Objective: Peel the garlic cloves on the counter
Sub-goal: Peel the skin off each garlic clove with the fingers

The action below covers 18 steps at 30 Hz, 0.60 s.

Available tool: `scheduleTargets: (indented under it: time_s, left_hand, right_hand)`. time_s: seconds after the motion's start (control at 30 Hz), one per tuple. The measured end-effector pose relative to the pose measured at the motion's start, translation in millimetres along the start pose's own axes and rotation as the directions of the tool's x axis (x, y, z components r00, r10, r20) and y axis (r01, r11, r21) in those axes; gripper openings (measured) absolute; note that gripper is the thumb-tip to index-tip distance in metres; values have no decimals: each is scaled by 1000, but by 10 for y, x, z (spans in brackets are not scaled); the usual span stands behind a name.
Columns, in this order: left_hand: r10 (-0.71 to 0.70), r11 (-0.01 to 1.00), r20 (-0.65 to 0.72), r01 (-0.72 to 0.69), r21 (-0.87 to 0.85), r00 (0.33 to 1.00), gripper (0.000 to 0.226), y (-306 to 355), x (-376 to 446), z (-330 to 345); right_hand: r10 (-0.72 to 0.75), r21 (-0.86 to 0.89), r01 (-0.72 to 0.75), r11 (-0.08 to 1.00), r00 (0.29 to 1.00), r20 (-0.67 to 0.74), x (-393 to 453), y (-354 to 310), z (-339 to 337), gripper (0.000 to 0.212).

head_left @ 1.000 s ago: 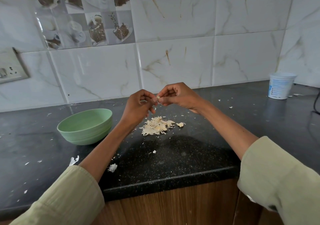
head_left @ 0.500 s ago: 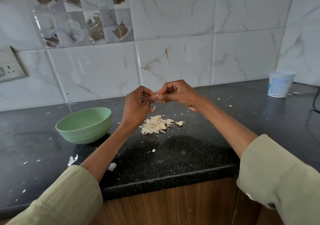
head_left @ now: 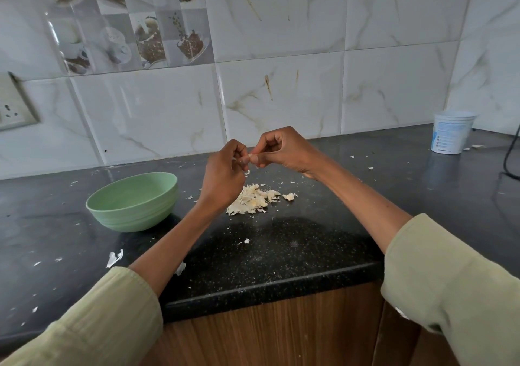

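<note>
- We hold both hands up over the middle of the worktop (head_left: pixel 281 253), a little way above it.
- Our left hand (head_left: pixel 225 174) has its fingers curled in, and our right hand (head_left: pixel 284 151) does too.
- The fingertips of both hands meet on a small pale bit, which we think is a garlic clove (head_left: pixel 251 156). It is too small for us to be sure how much skin is on it.
- So both hands pinch the clove between them, and we think we are pulling its skin off right now.
- Under our hands, near the middle of the worktop, lies a pile of peels (head_left: pixel 253 201). It is a good heap, so we think many cloves are done already.
- Just beside the pile, on its right, sits one small pale piece (head_left: pixel 289 196). We cannot tell if it is a clove or only skin.
- Little white flakes lie all over the worktop, some near the front edge.
- A green bowl (head_left: pixel 135 205) stands toward the left side of the worktop. We cannot see what is inside it.
- A white tub (head_left: pixel 451 132) stands at the back right, well apart from our hands.
- We see no heap of unpeeled cloves waiting, so we guess the job is nearly over.
</note>
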<state>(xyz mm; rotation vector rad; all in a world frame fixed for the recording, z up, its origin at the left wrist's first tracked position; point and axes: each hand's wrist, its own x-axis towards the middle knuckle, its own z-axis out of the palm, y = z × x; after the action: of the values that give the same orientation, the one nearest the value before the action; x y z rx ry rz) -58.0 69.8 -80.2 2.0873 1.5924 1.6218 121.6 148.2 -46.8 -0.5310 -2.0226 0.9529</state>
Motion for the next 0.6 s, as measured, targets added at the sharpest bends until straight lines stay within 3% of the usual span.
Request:
scheduleTargets:
  time_s: [0.13,0.33,0.6]
  left_hand:
    - [22,999,-10,-22,37,1000,22,16,9,2]
    - [64,986,-47,-56,154,997,24,61,1,0]
    - [87,979,4,-87,184,996,23,74,-13,-27]
  right_hand:
    - [33,47,-33,998,999,8,-8,-12,19,27]
    - [185,278,-201,939,979,83,5,-17,30,37]
    - [263,515,-245,822,964,39,54,-6,-45,22]
